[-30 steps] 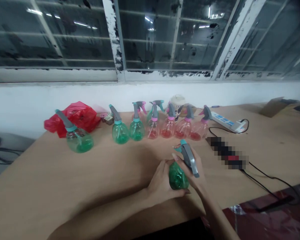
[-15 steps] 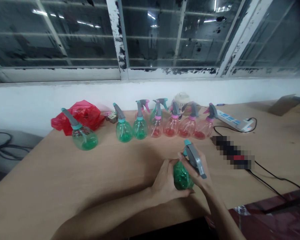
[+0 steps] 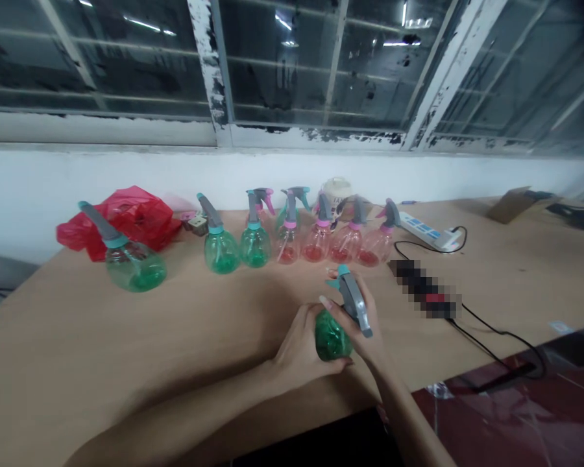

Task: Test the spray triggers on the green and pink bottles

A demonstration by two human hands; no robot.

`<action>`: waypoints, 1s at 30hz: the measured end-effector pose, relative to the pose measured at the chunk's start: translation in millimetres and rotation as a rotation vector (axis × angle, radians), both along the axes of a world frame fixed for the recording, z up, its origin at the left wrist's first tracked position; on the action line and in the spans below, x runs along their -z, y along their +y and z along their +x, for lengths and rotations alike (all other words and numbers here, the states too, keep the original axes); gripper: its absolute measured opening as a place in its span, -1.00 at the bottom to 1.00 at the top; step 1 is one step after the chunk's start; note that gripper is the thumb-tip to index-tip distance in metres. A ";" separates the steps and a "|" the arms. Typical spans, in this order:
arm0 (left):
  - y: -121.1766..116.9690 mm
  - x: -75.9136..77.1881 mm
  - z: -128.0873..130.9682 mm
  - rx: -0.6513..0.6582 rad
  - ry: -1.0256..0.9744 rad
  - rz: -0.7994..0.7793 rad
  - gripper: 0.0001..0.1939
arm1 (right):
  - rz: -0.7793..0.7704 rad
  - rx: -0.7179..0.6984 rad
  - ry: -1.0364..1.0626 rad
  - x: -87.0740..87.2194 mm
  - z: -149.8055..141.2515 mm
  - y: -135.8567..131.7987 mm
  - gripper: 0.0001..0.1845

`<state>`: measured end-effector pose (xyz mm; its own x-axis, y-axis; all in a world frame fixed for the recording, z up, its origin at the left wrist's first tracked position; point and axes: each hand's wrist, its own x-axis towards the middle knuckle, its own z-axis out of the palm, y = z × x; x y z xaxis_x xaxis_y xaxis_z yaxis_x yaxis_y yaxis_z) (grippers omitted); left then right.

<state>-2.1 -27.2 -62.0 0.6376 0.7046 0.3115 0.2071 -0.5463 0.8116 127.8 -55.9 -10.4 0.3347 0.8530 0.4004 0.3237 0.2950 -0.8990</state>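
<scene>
"What is the largest thing there?"

"The table (image 3: pixel 185 324), under a barred window (image 3: pixel 292 65) with flaking paint. A crumpled red bag (image 3: pixel 131 217) lies at its far left."

"And the bottles?"

"One green-tinted bottle (image 3: pixel 136 267) stands beside the bag. To its right, two more green ones and four pink ones form a row (image 3: pixel 316 248), with two sprayers showing behind."

"Any writing?"

"The pale tub (image 3: pixel 338 191) behind the row bears dark capitals, perhaps 'TAX', partly hidden; the reading is uncertain. The white power strip (image 3: pixel 425 233) has blue patches, too small to read."

"How are the hands placed?"

"The left arm comes in low from the left, and the left hand (image 3: pixel 296 344) curves its fingers and thumb round the body of the held green bottle (image 3: pixel 331 336). The right arm rises from the lower right; the right hand (image 3: pixel 367 324) has its fingers closed about the upper part, by the grey sprayer head (image 3: pixel 354 301)."

"And the smallest part?"

"The teal nozzle (image 3: pixel 343 269), pointing away from the person, above the table's near half."
</scene>
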 end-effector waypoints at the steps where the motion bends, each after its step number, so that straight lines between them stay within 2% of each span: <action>1: -0.1 1.9 0.2 -0.003 -0.008 0.005 -0.15 | 0.008 0.002 -0.014 -0.1 0.5 1.3 -0.62; 8: 0.9 5.6 1.2 -0.032 -0.037 0.016 -0.17 | 0.084 0.017 -0.127 -0.7 2.2 8.6 -0.64; 17: 1.1 4.4 -1.0 -0.037 -0.008 0.018 -0.16 | -0.010 -0.094 -0.035 -0.6 4.8 10.1 -0.64; 25: -0.4 3.9 -2.6 -0.023 -0.021 0.026 -0.13 | -0.011 -0.044 -0.080 -0.6 3.0 10.4 -0.86; 30: 2.8 8.8 -0.8 -0.001 -0.053 0.028 -0.13 | -0.005 -0.013 -0.067 -2.4 1.1 8.6 -0.83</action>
